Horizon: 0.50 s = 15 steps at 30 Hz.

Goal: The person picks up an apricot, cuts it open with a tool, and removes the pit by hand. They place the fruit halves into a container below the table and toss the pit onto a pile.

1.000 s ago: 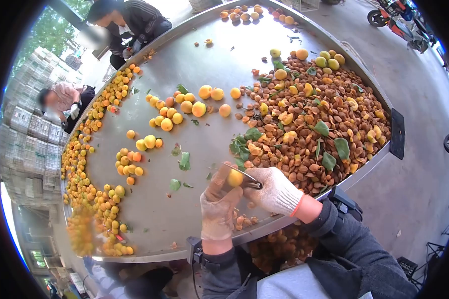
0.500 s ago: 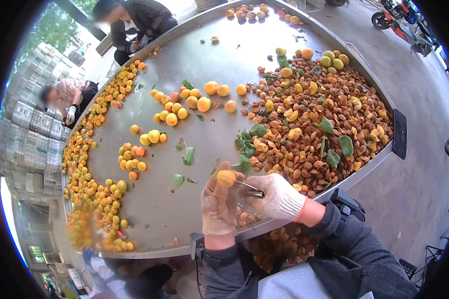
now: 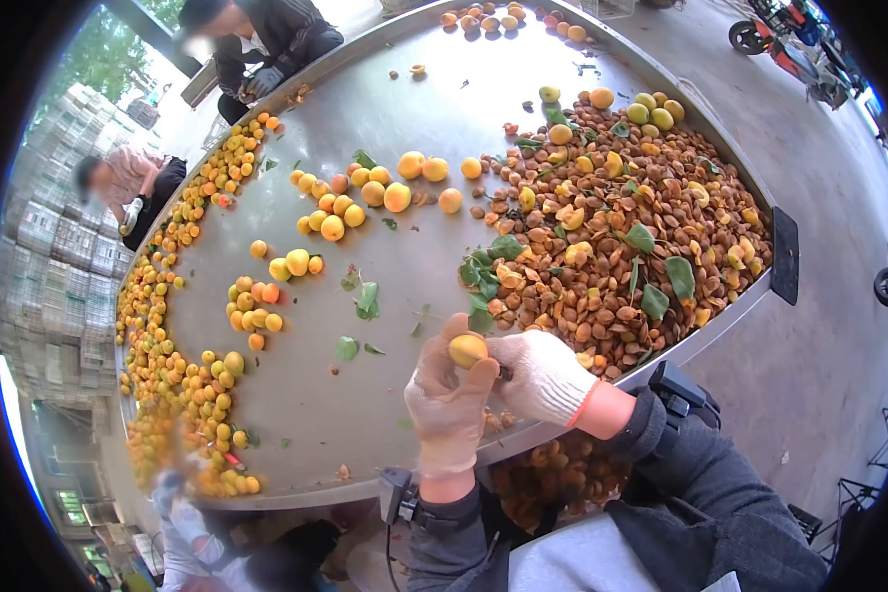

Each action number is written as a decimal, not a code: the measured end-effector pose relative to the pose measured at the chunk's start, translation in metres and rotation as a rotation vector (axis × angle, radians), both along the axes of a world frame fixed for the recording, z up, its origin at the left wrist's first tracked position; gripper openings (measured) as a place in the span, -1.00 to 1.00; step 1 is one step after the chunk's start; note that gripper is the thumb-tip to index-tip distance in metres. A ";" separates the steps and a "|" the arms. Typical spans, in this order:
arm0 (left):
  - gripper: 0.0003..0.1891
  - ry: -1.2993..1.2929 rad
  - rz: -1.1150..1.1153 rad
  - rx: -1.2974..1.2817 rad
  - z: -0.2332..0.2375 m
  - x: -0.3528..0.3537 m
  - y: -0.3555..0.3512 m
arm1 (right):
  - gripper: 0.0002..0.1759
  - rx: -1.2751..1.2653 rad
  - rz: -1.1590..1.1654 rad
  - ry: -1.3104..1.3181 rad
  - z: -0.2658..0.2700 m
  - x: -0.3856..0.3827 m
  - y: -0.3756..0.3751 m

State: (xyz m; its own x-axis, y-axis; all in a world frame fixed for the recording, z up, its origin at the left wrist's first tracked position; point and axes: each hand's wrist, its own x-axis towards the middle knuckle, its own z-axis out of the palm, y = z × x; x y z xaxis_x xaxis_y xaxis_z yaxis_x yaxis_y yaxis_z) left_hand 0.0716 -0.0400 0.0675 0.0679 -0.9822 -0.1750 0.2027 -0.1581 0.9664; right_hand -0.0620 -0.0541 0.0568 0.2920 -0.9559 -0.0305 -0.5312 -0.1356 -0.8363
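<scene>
Over the table's near edge, my left hand (image 3: 449, 405), in a thin pale glove, holds a yellow-orange apricot (image 3: 467, 350) between thumb and fingers. My right hand (image 3: 545, 377), in a white knitted glove, is closed round a tool beside the fruit; only a dark bit of the tool (image 3: 505, 373) shows, and its metal shaft is hidden. Just beyond my hands lies a large heap of brown apricot pits (image 3: 602, 321) with scraps of yellow flesh and green leaves. Whole apricots (image 3: 397, 197) lie in loose groups across the metal table (image 3: 306, 405).
More apricots (image 3: 163, 335) line the table's left side. Two people (image 3: 266, 44) (image 3: 133, 187) sit beyond the far left edge; another person (image 3: 192, 538) is at the lower left. Under the near edge are more fruits (image 3: 557, 479). A motorbike (image 3: 789, 44) stands at the upper right.
My hands have come together at the apricot, and the tool's metal shaft no longer shows. My left thumb now lies across the fruit's lower side. The view has shifted slightly.
</scene>
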 end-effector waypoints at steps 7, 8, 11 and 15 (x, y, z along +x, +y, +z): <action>-0.49 -0.059 -0.068 -0.030 0.006 0.007 0.003 | -0.81 0.340 0.211 -0.232 -0.003 -0.005 -0.008; -0.50 -0.137 -0.128 -0.094 0.009 0.008 0.002 | -0.82 0.378 0.257 -0.250 -0.004 -0.005 -0.010; -0.50 -0.009 -0.155 -0.140 -0.002 0.019 -0.005 | -0.81 0.366 0.245 -0.224 0.014 -0.009 -0.008; -0.49 0.288 0.045 -0.016 0.004 0.025 -0.011 | -0.84 0.327 0.077 -0.349 0.028 -0.028 -0.007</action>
